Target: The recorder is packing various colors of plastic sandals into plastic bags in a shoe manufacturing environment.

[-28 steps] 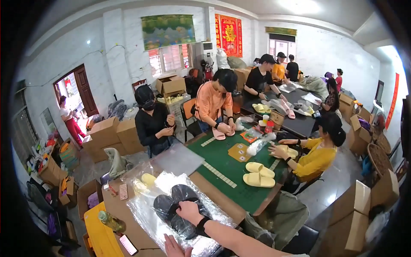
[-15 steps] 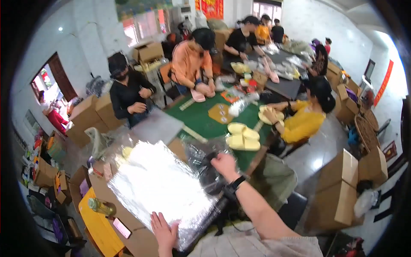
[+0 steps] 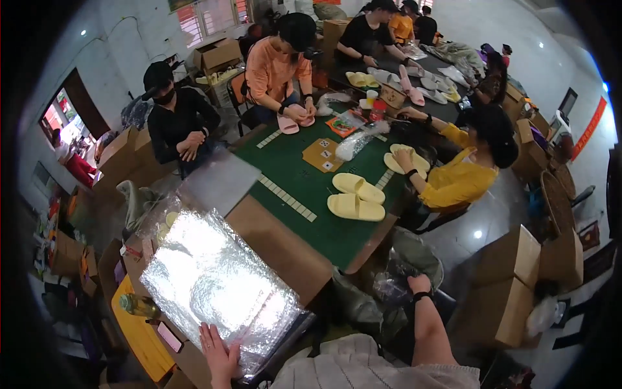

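Observation:
My left hand (image 3: 219, 353) lies flat, fingers stretched, on the near edge of a stack of shiny clear plastic bags (image 3: 227, 279). My right hand (image 3: 420, 283) is out to the right, beside the table's near corner, its fingers closed on a crumpled clear plastic bag (image 3: 392, 275). That bag hangs at the mouth of a grey-green sack (image 3: 431, 256); how far inside it reaches I cannot make out. On the green table top (image 3: 285, 175) ahead sits a pair of pale yellow slippers (image 3: 357, 198).
A co-worker in yellow (image 3: 457, 178) handles another yellow slipper pair at the right. One in orange (image 3: 272, 71) holds pink slippers; one in black (image 3: 184, 117) sits with hands together. A phone (image 3: 170, 337) and a bottle (image 3: 135, 305) lie left of the stack. Cardboard boxes (image 3: 505, 285) stand right.
My right hand has swung right and down from over the table to the sack, carrying the plastic bag off the stack's side. My left hand stays flat on the stack.

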